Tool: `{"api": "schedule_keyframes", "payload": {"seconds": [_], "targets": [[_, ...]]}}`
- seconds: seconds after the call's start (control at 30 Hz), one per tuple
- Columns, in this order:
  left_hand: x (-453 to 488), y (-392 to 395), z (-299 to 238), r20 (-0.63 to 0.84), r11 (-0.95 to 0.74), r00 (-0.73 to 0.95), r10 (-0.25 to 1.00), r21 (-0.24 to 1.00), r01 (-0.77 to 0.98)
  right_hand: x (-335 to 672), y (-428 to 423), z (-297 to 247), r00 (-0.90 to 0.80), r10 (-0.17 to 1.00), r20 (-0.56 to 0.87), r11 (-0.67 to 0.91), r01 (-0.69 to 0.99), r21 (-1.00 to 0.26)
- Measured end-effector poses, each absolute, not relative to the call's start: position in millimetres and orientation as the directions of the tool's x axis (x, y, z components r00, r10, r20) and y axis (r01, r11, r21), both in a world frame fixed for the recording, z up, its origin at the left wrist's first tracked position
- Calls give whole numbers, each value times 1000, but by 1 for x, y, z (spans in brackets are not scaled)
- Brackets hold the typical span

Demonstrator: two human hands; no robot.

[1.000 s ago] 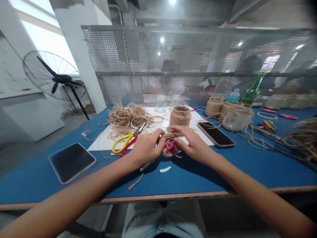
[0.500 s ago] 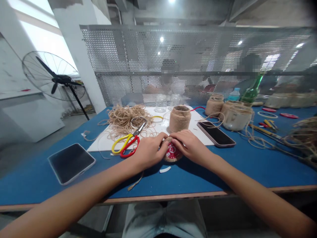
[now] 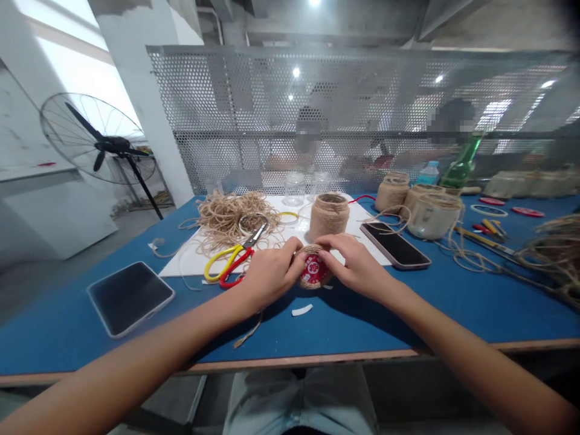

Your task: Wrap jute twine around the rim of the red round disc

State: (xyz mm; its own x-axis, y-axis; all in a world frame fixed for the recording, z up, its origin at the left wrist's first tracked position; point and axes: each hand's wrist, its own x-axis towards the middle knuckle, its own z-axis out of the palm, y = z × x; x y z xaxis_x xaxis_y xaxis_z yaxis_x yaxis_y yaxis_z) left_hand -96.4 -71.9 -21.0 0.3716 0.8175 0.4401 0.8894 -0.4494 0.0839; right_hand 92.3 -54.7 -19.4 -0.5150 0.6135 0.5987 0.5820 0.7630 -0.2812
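Between my hands is a round jar lid (image 3: 312, 273) with a red printed face and twine around its rim, tilted toward me. My left hand (image 3: 276, 269) pinches its left edge and my right hand (image 3: 351, 263) grips its upper right edge, thumbs on the face. Just behind stands a twine-wrapped jar (image 3: 330, 217), upright on the white sheet (image 3: 362, 254). Scissors (image 3: 235, 260) with one yellow and one red handle lie left of my left hand, partly covered by it. A white strip (image 3: 302, 310) lies on the blue table in front of the lid.
Loose twine (image 3: 235, 217) is heaped at the back left. A tablet (image 3: 131, 299) lies at left, a phone (image 3: 396, 244) at right. More wrapped jars (image 3: 393, 192), a green bottle (image 3: 462, 163) and tools (image 3: 492, 229) stand or lie farther right. A perforated metal screen (image 3: 254, 121) rises behind, people beyond it.
The lid has moved slightly up and left and its printed face has turned. My right fingers have shifted along the rim, showing more of the red face.
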Motion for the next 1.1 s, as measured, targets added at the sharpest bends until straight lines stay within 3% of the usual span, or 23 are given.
{"api": "schedule_keyframes", "payload": {"seconds": [0.27,0.63,0.8,1.1], "targets": [[-94,-74,-19,410,-434,372,833,68,898,91,-51,-23,-576,558,597,782,605,-148],[-96,-71,-20,436,-488,415,798,64,871,91,-53,-23,-601,631,491,769,571,-288],[-95,-71,-18,465,-571,496,733,26,820,90,-53,-24,-610,626,487,772,572,-276],[-95,-71,-20,461,-571,463,757,124,811,89,-55,-24,-594,630,500,765,586,-267]]}}
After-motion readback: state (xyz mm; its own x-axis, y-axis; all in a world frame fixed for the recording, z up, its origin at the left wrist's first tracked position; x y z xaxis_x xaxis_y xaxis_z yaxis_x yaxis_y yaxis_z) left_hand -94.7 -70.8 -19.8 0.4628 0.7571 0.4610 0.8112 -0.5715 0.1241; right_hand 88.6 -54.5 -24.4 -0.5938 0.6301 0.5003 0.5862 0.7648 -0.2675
